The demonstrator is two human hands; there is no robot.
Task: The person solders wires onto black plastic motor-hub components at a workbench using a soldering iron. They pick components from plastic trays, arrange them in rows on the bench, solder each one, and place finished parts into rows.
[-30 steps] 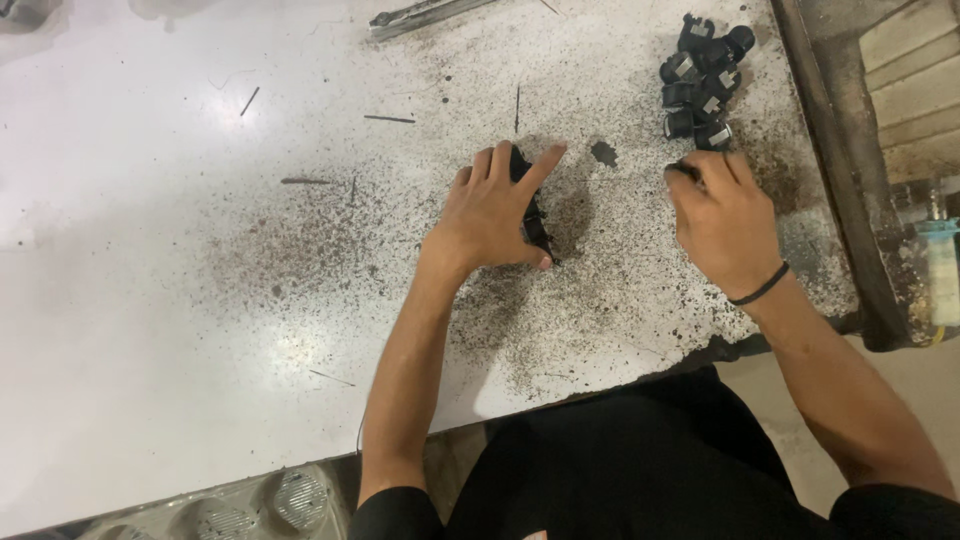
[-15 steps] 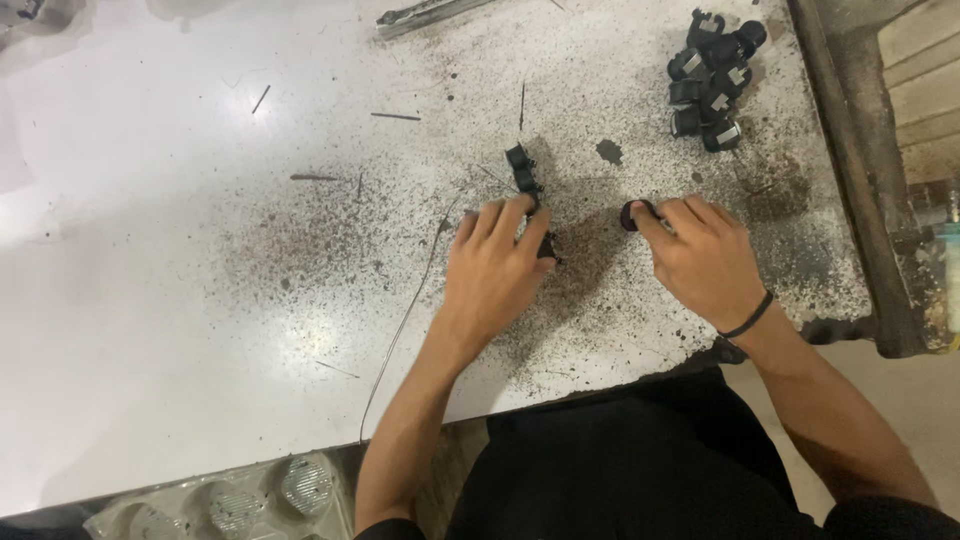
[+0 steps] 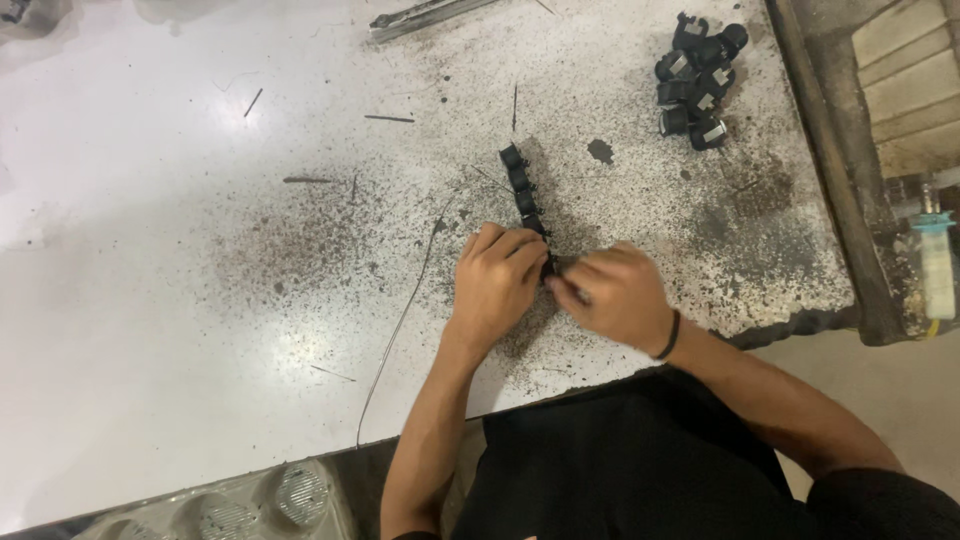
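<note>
Two hands meet at the near end of a chain of small black parts (image 3: pixel 524 195) on the speckled desk (image 3: pixel 200 300). Left hand (image 3: pixel 497 280) pinches the chain; right hand (image 3: pixel 612 295) is closed on something, contents hidden. Judged mid-assembly; next calls for aligned seating.

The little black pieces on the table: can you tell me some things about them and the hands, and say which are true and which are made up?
1. Both hands meet at the near end of a row of black pieces. True.
2. The pile of black pieces lies by the left hand. False: it lies at the table's far right corner, away from both hands.
3. The right hand wears a dark band at the wrist. True.
4. The white table is spotless. False: dark specks cover its middle.
</note>
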